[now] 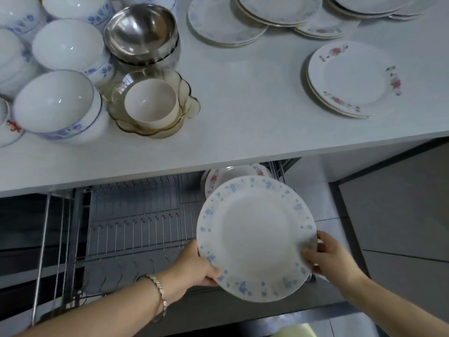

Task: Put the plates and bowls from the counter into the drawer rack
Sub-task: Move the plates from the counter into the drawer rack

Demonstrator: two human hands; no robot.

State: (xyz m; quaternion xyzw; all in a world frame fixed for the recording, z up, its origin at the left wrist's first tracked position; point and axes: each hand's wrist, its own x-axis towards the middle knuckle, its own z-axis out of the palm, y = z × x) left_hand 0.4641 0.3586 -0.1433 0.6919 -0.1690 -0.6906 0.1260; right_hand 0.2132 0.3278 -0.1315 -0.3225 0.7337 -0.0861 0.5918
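Observation:
I hold a white plate with a blue flower rim [255,237] over the open drawer rack [136,215], tilted toward me. My left hand [194,266] grips its lower left edge. My right hand [328,256] grips its right edge. Behind it, plates with pink flowers [228,176] stand upright in the rack's right end. On the counter [243,98] lie stacks of plates [349,79] to the right and at the back [226,23], and bowls [56,105] to the left.
A steel bowl [141,32] and an amber glass dish holding a cream cup [150,103] sit among the bowls. The counter's front edge overhangs the drawer. The rack's wire slots to the left of the plates hold nothing. Grey cabinet fronts [401,210] lie to the right.

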